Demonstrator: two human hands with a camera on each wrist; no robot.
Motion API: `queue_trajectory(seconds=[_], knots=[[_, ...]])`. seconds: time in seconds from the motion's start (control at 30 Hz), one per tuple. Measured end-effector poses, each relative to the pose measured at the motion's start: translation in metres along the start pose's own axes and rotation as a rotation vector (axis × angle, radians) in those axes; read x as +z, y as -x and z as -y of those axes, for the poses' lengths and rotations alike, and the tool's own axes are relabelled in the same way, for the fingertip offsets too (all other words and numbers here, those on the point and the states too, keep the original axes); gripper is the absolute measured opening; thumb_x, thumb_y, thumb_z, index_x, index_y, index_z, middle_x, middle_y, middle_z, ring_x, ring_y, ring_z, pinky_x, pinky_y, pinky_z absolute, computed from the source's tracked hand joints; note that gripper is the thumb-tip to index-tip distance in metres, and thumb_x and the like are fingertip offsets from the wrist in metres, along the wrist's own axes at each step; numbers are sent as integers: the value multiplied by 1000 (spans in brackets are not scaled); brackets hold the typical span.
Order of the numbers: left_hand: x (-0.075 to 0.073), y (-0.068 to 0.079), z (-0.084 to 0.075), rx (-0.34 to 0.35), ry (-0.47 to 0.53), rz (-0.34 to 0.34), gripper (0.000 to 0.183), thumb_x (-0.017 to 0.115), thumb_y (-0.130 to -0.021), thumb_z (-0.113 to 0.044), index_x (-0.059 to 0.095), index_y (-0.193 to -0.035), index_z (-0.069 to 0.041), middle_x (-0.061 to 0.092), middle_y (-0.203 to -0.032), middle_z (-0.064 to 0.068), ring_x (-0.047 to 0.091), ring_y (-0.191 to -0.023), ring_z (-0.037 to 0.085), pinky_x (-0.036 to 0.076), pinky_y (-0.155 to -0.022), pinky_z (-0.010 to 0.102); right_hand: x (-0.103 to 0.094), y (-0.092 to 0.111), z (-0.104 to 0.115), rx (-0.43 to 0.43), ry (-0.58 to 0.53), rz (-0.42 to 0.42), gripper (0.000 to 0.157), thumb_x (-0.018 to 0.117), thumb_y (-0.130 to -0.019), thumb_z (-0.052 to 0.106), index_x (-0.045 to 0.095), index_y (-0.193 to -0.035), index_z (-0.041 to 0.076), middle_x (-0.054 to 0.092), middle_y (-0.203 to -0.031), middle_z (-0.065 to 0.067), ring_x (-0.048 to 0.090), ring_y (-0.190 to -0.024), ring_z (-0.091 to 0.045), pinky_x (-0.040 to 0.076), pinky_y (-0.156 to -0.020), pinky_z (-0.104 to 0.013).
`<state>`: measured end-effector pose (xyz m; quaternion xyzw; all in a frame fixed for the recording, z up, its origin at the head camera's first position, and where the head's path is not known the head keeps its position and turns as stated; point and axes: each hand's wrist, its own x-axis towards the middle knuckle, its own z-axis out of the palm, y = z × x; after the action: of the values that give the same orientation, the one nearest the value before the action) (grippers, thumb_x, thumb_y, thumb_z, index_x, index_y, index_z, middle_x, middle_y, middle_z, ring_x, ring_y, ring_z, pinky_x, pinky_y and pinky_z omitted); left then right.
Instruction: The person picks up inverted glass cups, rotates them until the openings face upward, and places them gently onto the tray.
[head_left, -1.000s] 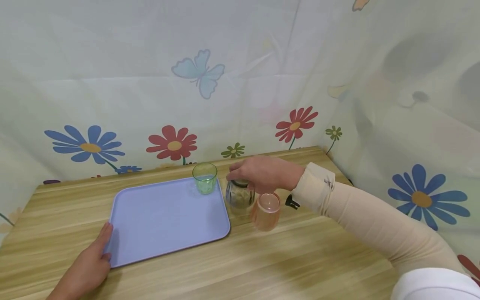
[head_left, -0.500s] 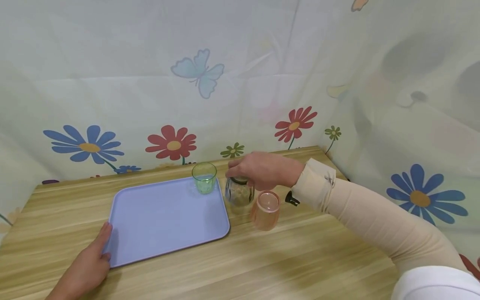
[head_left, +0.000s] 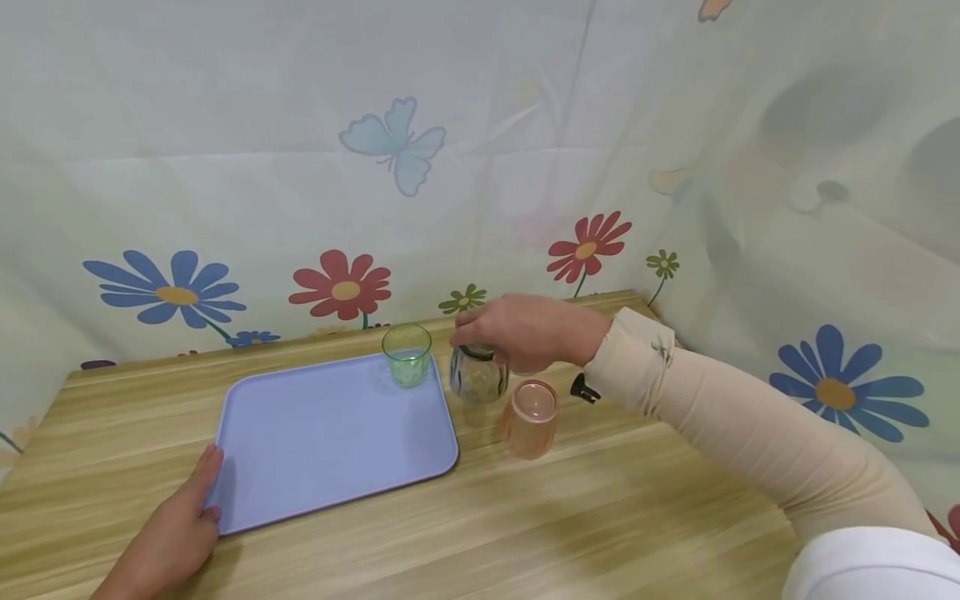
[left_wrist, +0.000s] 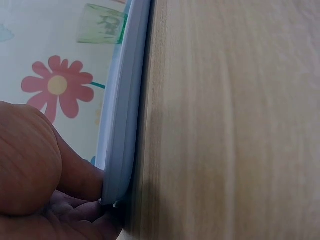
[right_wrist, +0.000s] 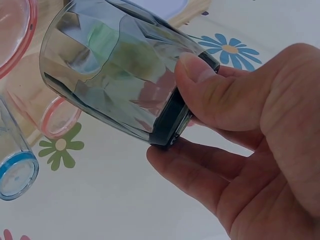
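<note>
My left hand grips the near left corner of a lavender tray, thumb on the rim and fingers underneath in the left wrist view. A green tumbler stands upright in the tray's far right corner. Beyond the tray's right side, my right hand holds a grey-tinted glass upside down. In the right wrist view, thumb and fingers pinch its thick dark base from either side. An upturned pink glass sits just in front of that hand.
In the right wrist view, another pink-based glass and a blue-based glass appear beyond the held one; the head view hides them behind the right hand. A flowered cloth hangs along the back of the wooden table.
My right hand has risen a little, lifting the grey glass. The left hand, tray, green tumbler and front pink glass keep their places.
</note>
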<state>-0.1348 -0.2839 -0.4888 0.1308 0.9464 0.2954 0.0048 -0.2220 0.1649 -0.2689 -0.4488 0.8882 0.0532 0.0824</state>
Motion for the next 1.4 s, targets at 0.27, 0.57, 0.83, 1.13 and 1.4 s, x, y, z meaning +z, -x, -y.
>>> queue_trajectory(seconds=[0.27,0.57,0.83,1.13,1.4], knots=[[-6,-4,-2,-60,26,72,69,39,-97,10,5,-157,20,1,-163,44,0,-156,52,-17,-97,-6,-6,1,-1,-6,32,-14,56,71,-90,-7,64,-141,14,65,-140,-5,71,-115,-24,60,-102,-42],[-3,-3,-1,-34,17,46,69,40,-97,11,7,-157,21,4,-161,46,-4,-156,42,-17,-98,-7,-10,1,1,15,25,-4,56,72,-92,-3,62,-144,16,61,-150,-8,67,-127,-26,58,-107,-42],[-6,-3,-4,-46,6,72,68,41,-98,10,6,-155,22,3,-160,47,-2,-155,45,-17,-95,-7,-10,-4,3,-27,40,-24,56,70,-91,-6,64,-142,15,62,-148,-9,67,-129,-27,57,-108,-42],[-5,1,-3,-80,-10,67,72,39,-102,4,0,-161,11,2,-165,40,4,-155,50,-19,-99,-2,-11,-7,7,-25,48,-10,58,68,-92,-8,62,-145,14,61,-150,-9,65,-132,-26,56,-110,-41],[-5,-1,-3,-72,-4,68,71,41,-100,6,3,-159,15,5,-164,42,3,-154,46,-18,-101,-3,-11,-10,10,-41,76,-15,54,72,-93,-1,63,-144,16,63,-144,-5,66,-127,-23,58,-107,-38]])
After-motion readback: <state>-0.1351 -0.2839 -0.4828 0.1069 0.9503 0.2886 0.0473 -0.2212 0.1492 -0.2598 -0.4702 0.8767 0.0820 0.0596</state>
